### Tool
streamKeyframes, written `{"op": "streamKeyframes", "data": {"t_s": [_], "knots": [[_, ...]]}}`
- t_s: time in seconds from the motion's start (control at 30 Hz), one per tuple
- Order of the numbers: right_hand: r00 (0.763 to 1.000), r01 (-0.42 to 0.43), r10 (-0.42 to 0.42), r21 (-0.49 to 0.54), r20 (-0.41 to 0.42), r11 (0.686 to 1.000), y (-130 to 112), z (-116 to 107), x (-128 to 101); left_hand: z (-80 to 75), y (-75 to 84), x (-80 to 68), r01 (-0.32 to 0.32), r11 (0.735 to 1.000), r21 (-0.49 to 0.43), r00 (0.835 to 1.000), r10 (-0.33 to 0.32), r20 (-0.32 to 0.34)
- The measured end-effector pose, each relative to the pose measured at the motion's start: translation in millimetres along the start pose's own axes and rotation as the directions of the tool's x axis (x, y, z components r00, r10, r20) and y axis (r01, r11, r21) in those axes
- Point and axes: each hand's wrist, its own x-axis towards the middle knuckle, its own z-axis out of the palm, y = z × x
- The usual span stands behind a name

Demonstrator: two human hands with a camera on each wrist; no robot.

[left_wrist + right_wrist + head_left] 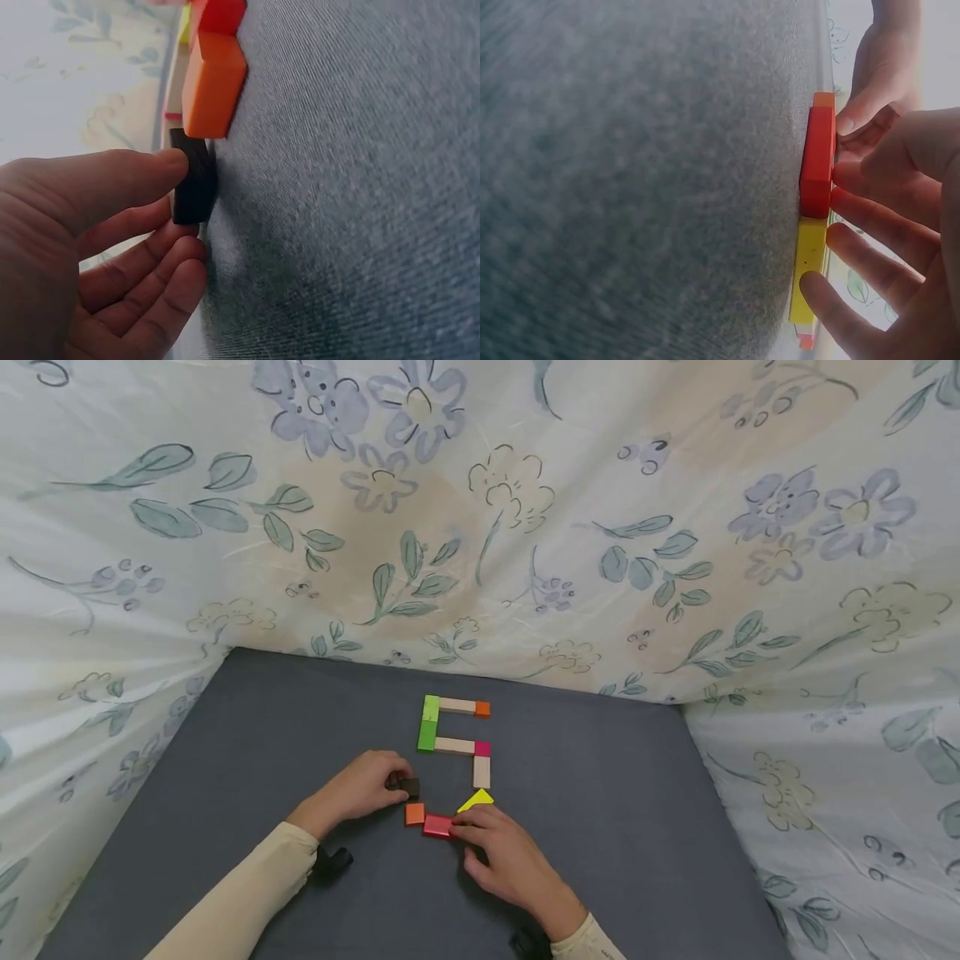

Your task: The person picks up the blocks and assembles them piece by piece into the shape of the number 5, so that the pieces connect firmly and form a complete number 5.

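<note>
My left hand pinches a small black block between thumb and fingers, just above the grey cloth. Close beside it sits an orange block, whose corner meets a longer red block. Fingertips of my right hand rest on the red block and on the yellow triangular block; the fingers are extended and grip neither. In the head view that hand covers part of the yellow block. Together these pieces form the lower curve of a blocky S-like line.
Farther back, the line continues with a plain wooden block, a magenta block, two more wooden blocks, green blocks and another orange block. Floral curtains hang around the back and sides of the grey cloth surface.
</note>
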Motion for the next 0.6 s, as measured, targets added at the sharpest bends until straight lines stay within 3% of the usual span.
{"op": "streamKeyframes", "data": {"t_s": [0.4,0.6], "knots": [[1.0,-0.008,0.009,0.031,-0.025,0.999,-1.3,1.1,2.5,0.2,1.0,1.5,0.02,1.0,0.0,1.0,-0.02,0.008],[0.997,0.029,-0.027,0.024,-0.075,0.999,-8.1,-2.3,5.9,-1.5,0.9,-2.1,0.009,0.999,-0.054,1.0,-0.01,-0.025]]}}
